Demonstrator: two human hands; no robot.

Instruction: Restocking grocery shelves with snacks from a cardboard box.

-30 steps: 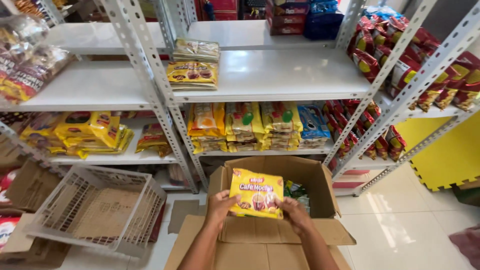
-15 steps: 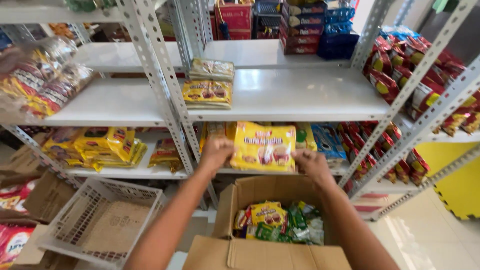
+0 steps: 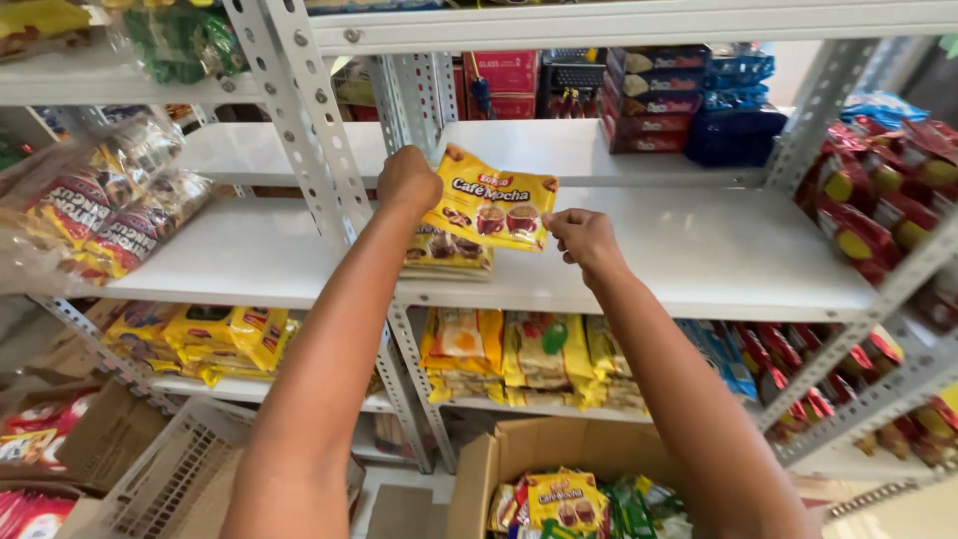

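One yellow packet point(image 3: 491, 210) is held up over the white shelf point(image 3: 699, 260), pinched at its left top corner by the left hand point(image 3: 409, 180) and at its right edge by the right hand point(image 3: 582, 236), just above a low stack point(image 3: 447, 252) of a few like packets. It looks light, soft and crinkly, probably slippery, so the sealed edges are judged the best hold. More are seen in one open box point(image 3: 559, 479) below, their number not countable.

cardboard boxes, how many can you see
2. One open cardboard box of packets sits on the floor below the hands; a second box stands at lower left beside the white basket. Others may be hidden.
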